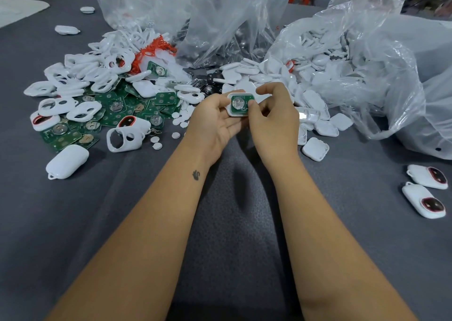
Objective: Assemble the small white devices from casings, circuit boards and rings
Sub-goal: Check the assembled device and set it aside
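Head view: left hand (215,117) and right hand (271,115) both pinch a white casing half (241,104) with a green circuit board (239,105) seated inside, above the counter (232,198), two finished devices (425,188) at right, heaps of loose boards (110,115) and ring frames (80,76) left to assemble.

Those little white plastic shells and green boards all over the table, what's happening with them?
A person is putting small gadgets together by hand. The left hand cradles a white plastic casing half with a green circuit board lying in it, while the right hand pinches its edge. Loose green boards and white ring-shaped frames are heaped to the left, white back covers spill from clear plastic bags, and two finished white devices lie to the right.
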Demonstrator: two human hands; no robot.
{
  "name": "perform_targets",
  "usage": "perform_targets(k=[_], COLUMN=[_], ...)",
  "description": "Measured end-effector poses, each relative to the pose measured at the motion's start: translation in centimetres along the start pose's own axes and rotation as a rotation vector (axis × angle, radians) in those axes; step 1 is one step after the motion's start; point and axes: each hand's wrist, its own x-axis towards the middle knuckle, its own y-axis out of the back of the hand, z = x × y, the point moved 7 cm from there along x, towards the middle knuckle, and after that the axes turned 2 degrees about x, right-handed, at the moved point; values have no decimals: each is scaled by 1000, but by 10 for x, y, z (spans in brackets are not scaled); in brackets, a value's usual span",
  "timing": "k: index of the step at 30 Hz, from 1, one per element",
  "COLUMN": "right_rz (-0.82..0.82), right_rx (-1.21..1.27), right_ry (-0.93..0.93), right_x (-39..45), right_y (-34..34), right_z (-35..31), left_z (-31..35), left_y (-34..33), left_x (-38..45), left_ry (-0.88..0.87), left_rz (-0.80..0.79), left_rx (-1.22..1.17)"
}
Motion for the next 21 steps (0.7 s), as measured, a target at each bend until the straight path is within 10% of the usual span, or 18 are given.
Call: perform_targets(k=[12, 21], right_rz=[-7, 74], right_rx=[-33, 378], right_ry=[-54, -354], right_x=[-1, 2], right_y=[1, 5], right_z=[4, 20], left_z=[2, 1], left_y=[1, 1], left_x=[2, 4], left_ry=[-55, -104], left_rz=[-25, -57], left_rx=[85, 137])
